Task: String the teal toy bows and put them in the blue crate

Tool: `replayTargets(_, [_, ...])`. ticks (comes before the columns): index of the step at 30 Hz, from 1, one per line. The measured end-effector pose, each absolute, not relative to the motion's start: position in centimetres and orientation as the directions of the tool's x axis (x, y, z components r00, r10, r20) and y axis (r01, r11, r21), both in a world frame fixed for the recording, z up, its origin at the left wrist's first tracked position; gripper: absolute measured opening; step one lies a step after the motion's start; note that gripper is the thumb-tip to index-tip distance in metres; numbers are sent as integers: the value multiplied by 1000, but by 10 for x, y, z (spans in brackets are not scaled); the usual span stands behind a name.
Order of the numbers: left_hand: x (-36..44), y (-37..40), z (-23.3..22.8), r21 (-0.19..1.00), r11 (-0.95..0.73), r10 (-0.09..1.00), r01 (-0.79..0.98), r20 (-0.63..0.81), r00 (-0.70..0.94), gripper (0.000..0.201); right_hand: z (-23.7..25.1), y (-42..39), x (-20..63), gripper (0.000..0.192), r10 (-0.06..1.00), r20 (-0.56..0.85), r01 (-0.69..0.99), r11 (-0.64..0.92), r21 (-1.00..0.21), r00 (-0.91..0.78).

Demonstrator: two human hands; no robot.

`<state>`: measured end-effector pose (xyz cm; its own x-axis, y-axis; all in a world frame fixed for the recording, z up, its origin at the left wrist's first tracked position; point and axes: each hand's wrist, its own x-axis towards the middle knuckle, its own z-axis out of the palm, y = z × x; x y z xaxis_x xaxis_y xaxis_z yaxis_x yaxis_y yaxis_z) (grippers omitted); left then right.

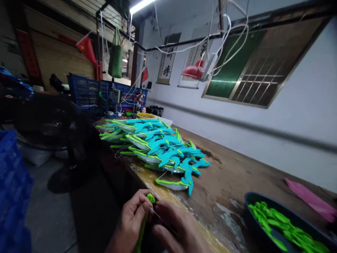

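Observation:
My left hand [131,221] pinches a bright green plastic part [150,198] at the bottom of the view, just off the near edge of the worn wooden workbench [231,182]. My right hand [179,228] lies close beside it, fingers curled around a thin string or wire [162,218] that runs to the green part. A pile of turquoise and green plastic toy pieces [158,147] lies on the bench beyond my hands. At the lower right a dark bowl [249,202] holds several green plastic parts [279,225].
A pink sheet [310,198] lies at the bench's far right by the white wall. Blue crates [86,91] and small devices stand at the bench's far end. A black fan [50,123] stands on the floor to the left, a blue crate [12,189] nearer.

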<state>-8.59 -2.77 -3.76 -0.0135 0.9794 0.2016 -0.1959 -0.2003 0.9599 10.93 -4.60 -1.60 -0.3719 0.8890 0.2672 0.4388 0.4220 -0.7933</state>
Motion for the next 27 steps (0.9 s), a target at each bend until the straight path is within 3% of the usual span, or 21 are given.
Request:
replayTargets(2, [-91, -33, -32, 948, -250, 967, -197, 235, -99, 33, -8, -27, 72, 32, 908, 173, 228, 274, -934, -382])
replayTargets(4, [-99, -36, -32, 945, -267, 958, -188, 240, -154, 33, -8, -18, 49, 42, 932, 62, 78, 96, -992, -358])
replayTargets(8, [-107, -42, -33, 933, -267, 961, -243, 241, -132, 32, -17, -24, 48, 54, 927, -141, -93, -183, -979, -348])
replayTargets(12, [-108, -43, -31, 789, -249, 967, -562, 236, -96, 20, -12, -31, 59, 55, 936, -223, -187, -279, -942, -271])
replayTargets(16, [-111, -39, -28, 645, -244, 946, -724, 323, -31, 23, 4, -33, 57, 46, 963, -151, -77, -171, -982, -221])
replayTargets(22, [-110, -30, -37, 440, -191, 915, -877, 403, 3, 17, 28, -42, 46, 15, 938, 140, 75, 172, -982, -316])
replayTargets(27, [-108, -31, -45, 355, -128, 916, -926, 400, 26, 18, 38, -50, 35, 20, 770, 473, 283, 612, -739, -429])
